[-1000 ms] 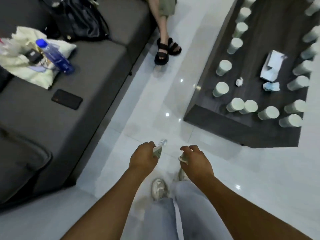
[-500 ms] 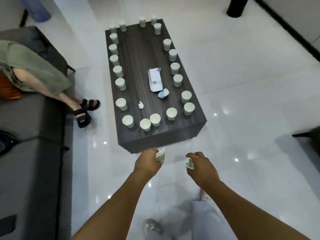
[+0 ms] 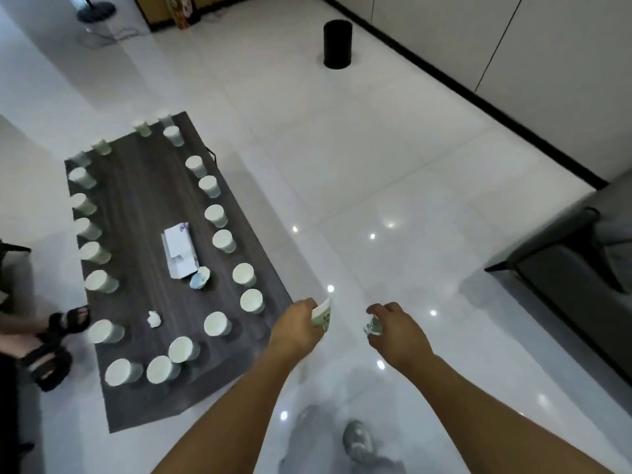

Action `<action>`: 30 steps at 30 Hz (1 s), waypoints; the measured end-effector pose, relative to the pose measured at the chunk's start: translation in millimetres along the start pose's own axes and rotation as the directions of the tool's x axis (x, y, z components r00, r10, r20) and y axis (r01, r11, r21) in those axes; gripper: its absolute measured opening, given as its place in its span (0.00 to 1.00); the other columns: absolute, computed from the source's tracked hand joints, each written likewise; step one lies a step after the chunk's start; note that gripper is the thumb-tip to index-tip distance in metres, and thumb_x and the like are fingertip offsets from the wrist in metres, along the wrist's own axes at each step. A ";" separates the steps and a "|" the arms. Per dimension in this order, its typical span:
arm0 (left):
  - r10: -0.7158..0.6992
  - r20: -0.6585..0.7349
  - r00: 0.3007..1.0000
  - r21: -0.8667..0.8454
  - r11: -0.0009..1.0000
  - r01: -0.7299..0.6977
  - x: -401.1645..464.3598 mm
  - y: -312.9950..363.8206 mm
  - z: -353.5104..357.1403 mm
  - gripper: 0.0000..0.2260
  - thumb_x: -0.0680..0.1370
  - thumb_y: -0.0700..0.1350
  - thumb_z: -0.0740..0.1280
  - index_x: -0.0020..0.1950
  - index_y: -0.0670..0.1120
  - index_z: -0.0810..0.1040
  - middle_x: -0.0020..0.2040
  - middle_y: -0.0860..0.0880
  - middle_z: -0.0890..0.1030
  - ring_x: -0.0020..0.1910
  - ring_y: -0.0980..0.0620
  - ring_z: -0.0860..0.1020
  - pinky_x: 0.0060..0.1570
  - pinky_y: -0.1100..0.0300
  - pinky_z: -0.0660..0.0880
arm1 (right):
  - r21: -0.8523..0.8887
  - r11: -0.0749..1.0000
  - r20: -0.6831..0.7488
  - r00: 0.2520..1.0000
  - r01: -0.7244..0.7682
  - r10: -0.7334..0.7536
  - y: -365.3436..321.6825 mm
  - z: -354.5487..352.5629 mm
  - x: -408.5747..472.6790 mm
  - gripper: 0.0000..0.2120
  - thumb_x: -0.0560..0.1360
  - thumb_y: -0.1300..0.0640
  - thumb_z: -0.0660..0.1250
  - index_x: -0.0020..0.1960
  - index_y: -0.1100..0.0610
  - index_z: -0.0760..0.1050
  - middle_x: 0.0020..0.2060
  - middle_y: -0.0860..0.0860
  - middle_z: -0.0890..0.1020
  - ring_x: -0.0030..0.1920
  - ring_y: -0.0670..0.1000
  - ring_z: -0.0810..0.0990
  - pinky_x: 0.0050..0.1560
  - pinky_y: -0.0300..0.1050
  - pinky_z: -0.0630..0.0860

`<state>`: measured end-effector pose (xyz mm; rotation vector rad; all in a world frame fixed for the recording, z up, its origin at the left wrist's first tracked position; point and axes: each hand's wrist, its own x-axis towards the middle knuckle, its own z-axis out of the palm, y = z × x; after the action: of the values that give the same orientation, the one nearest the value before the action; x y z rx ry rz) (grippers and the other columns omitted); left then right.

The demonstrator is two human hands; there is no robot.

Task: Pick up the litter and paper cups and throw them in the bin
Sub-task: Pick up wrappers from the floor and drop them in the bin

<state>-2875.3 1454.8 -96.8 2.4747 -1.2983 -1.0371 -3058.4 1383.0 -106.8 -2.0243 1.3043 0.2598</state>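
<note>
Since half a second ago the view has swung right: the low table now sits off to the left and a black bin shows far across the floor, near the wall. Table's long axis runs away from the person, tilted slightly left; many paper cups stand upright round its edge, mouths up, with a white packet, a crushed blue cup and a small paper wad down the middle. Left hand, fingers curled, grips a green-printed cup, rim pointing up and forward. Right hand pinches a crumpled green scrap; its orientation cannot be told. Both are held over open floor, just right of the table corner and well apart from the bin. Risks, as I judge them: the small scrap slipping from a light pinch during the walk; any dregs spilling if the cup tips; a throw from too far missing the bin.
</note>
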 end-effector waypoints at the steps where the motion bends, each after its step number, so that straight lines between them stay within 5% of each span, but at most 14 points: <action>1: 0.009 0.011 1.000 0.007 1.000 -0.009 16.3 12.6 -2.2 0.06 0.73 0.42 0.66 0.49 0.46 0.74 0.48 0.48 0.78 0.45 0.48 0.77 0.38 0.59 0.70 | 0.017 1.000 -0.006 1.000 -0.014 0.014 8.0 -11.1 12.1 0.22 0.75 0.56 0.65 0.69 0.50 0.68 0.62 0.52 0.71 0.57 0.54 0.76 0.55 0.45 0.75; 12: 0.132 0.090 0.987 0.065 0.988 -0.138 227.1 141.3 -47.0 0.10 0.72 0.41 0.65 0.52 0.43 0.75 0.48 0.44 0.78 0.46 0.45 0.77 0.39 0.57 0.71 | 0.134 0.986 -0.087 0.990 -0.102 0.114 53.8 -142.4 185.7 0.23 0.74 0.55 0.67 0.68 0.51 0.69 0.62 0.54 0.71 0.57 0.56 0.76 0.56 0.46 0.75; 19: 0.161 0.131 0.978 0.061 0.984 -0.170 346.4 243.9 -80.4 0.04 0.70 0.38 0.63 0.39 0.45 0.69 0.39 0.47 0.73 0.36 0.49 0.70 0.35 0.59 0.66 | 0.214 0.967 -0.117 0.979 -0.137 0.165 80.8 -236.9 284.5 0.22 0.74 0.55 0.66 0.68 0.50 0.70 0.62 0.52 0.72 0.58 0.54 0.76 0.56 0.45 0.75; 30: 0.207 0.162 0.965 0.061 0.974 -0.219 525.4 442.4 -75.4 0.05 0.72 0.39 0.65 0.47 0.42 0.75 0.45 0.44 0.78 0.39 0.48 0.73 0.37 0.59 0.67 | 0.204 0.964 -0.151 0.967 -0.172 0.205 211.4 -414.2 438.5 0.22 0.75 0.56 0.66 0.68 0.51 0.69 0.62 0.53 0.72 0.57 0.55 0.76 0.56 0.45 0.75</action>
<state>-2919.0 765.4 -113.4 2.2807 -1.6395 -1.1628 -3115.1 746.6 -123.1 -1.7947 1.5705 0.0454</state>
